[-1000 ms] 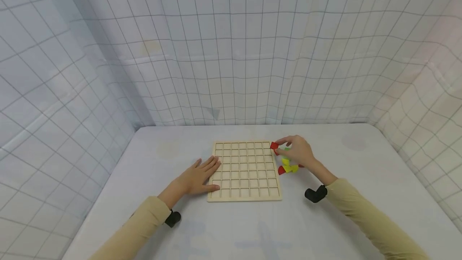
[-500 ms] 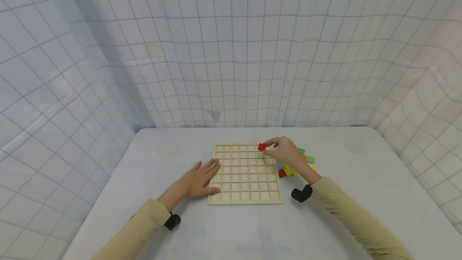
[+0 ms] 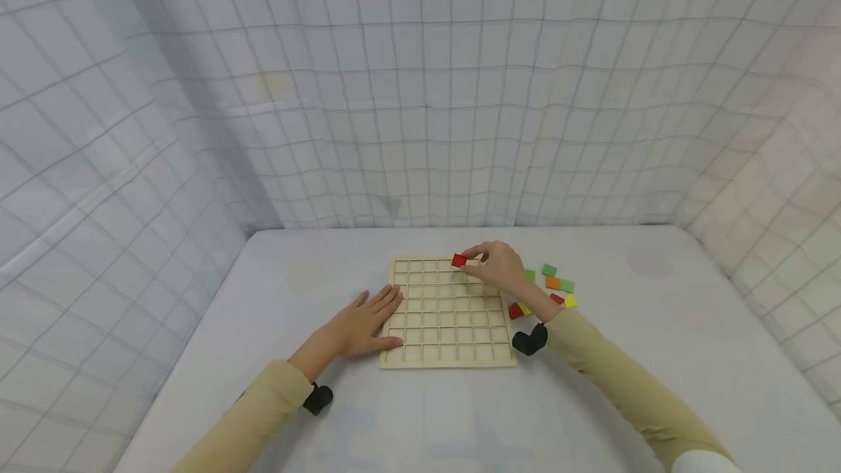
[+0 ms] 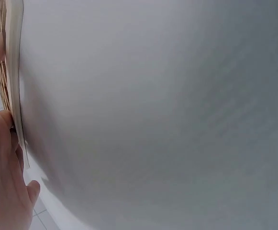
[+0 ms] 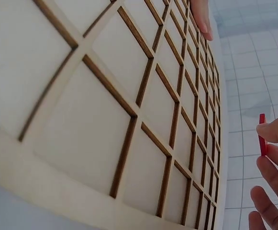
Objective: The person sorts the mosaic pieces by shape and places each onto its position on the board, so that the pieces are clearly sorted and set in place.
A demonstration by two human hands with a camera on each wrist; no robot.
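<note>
A pale wooden grid board (image 3: 447, 312) with square recesses lies flat on the table. My left hand (image 3: 361, 324) rests on its left edge, fingers spread and straight; the left wrist view shows part of the same hand (image 4: 7, 177) against the board's rim. Over the board's far side, right of its middle, my right hand (image 3: 499, 267) pinches a thin red square tile (image 3: 459, 260) between thumb and fingertips. In the right wrist view the red tile (image 5: 262, 135) is seen edge-on, apart from the grid.
Right of the board lie loose tiles: an orange tile (image 3: 553, 283), green tiles (image 3: 549, 269), a yellow tile (image 3: 570, 301) and red ones (image 3: 516, 310). My right forearm partly covers this group. White grid-lined curtains (image 3: 434, 93) stand behind the table and on both sides.
My right hand has carried the red tile leftward from the loose tiles, across the board's far right corner to over its far side. My left hand stays in place.
</note>
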